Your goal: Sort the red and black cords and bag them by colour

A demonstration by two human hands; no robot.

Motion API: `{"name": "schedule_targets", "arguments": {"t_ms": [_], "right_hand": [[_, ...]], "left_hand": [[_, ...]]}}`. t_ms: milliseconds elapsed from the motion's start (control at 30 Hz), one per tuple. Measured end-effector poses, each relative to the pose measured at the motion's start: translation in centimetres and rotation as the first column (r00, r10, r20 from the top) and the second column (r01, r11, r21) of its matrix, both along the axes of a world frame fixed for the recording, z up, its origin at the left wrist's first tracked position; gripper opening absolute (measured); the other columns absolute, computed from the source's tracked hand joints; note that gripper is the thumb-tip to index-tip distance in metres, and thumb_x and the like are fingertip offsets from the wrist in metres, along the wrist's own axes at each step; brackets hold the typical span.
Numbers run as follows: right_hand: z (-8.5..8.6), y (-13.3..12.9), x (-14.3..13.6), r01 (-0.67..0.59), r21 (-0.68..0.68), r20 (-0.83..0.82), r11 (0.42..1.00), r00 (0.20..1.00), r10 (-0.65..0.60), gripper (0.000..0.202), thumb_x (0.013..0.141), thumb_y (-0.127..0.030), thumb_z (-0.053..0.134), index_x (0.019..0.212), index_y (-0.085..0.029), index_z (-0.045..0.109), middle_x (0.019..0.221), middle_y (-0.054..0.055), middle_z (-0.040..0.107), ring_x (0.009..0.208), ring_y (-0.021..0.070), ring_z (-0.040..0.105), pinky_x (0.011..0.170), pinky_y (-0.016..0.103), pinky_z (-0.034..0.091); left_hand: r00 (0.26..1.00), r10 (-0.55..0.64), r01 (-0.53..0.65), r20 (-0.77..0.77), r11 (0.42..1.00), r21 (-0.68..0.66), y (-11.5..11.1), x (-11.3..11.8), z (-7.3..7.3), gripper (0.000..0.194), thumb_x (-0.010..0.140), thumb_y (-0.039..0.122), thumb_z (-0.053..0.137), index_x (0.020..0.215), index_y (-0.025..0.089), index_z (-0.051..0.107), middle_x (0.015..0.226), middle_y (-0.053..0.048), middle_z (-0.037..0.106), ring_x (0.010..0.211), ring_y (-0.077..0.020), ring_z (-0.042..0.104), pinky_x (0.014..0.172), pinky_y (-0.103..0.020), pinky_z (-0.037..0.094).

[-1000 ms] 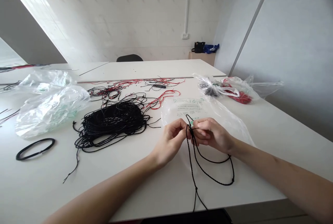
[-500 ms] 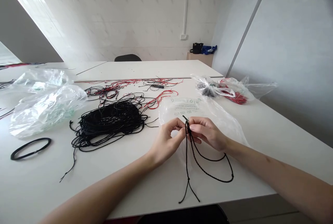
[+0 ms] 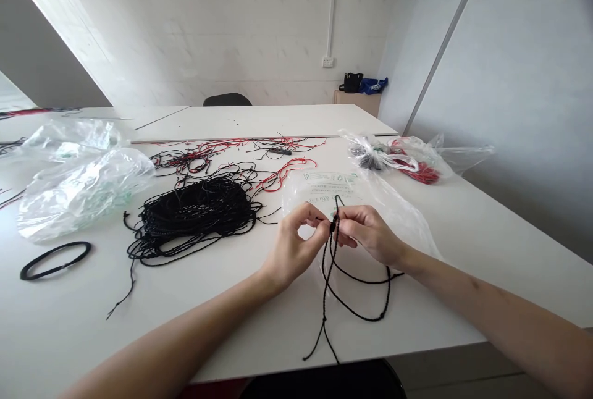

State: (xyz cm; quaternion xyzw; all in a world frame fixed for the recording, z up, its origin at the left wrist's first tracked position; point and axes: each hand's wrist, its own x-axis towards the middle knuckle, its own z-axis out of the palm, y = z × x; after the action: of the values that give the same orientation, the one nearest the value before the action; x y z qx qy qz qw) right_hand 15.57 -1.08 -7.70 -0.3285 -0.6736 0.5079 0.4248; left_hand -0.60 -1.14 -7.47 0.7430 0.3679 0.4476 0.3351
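Between my two hands a black braided cord [image 3: 387, 293] is pinched at a dark knotted part. My left hand [image 3: 299, 241] grips that knot from the left between thumb and index finger. From the right, my right hand [image 3: 368, 232] pinches the cord beside the knot. A small loop sticks up above the fingertips. Larger loops hang below over the table, and a forked, knotted end reaches toward the table's front edge. Under the hands lies a flat clear plastic bag [image 3: 407, 220] with green print.
A heap of black cords [image 3: 199, 210] lies left of my hands, with a black ring [image 3: 55, 261] and crumpled plastic bags [image 3: 83, 189] farther left. Red cords [image 3: 290, 170] and loose black strands lie behind. A tied bag with red cord [image 3: 419, 170] sits at the right.
The hanging loops and forked end have swung left. A small loop now rises above the fingertips where short ends stood before. Both hands have stayed nearly in place.
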Motion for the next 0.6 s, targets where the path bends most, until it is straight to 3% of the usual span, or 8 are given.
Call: {"name": "schedule_targets", "arguments": {"t_ms": [200, 600], "right_hand": [[0.15, -0.32, -0.19, 0.080, 0.040, 0.052, 0.996, 0.995, -0.082, 0.021, 0.072, -0.014, 0.040, 0.052, -0.017, 0.041, 0.049, -0.004, 0.039, 0.048, 0.0071, 0.033, 0.048, 0.023, 0.028], [-0.03, -0.01, -0.03, 0.042, -0.002, 0.041, 0.999, 0.998, -0.042, 0.021, 0.071, -0.013, 0.040, 0.051, -0.018, 0.035, 0.046, -0.005, 0.036, 0.049, 0.0083, 0.038, 0.050, 0.024, 0.030]], "left_hand": [[0.998, 0.061, -0.060, -0.007, 0.998, 0.032, 0.36, 0.31, 0.30, 0.010, 0.076, 0.015, 0.048, 0.066, 0.016, 0.049, 0.066, 0.003, 0.049, 0.067, -0.0085, 0.046, 0.069, -0.024, 0.039], [0.995, 0.060, -0.051, 0.079, 0.993, -0.110, 0.55, 0.13, 0.30, 0.012, 0.076, 0.019, 0.048, 0.065, 0.015, 0.050, 0.061, 0.004, 0.045, 0.060, -0.0069, 0.040, 0.058, -0.020, 0.037]]}}
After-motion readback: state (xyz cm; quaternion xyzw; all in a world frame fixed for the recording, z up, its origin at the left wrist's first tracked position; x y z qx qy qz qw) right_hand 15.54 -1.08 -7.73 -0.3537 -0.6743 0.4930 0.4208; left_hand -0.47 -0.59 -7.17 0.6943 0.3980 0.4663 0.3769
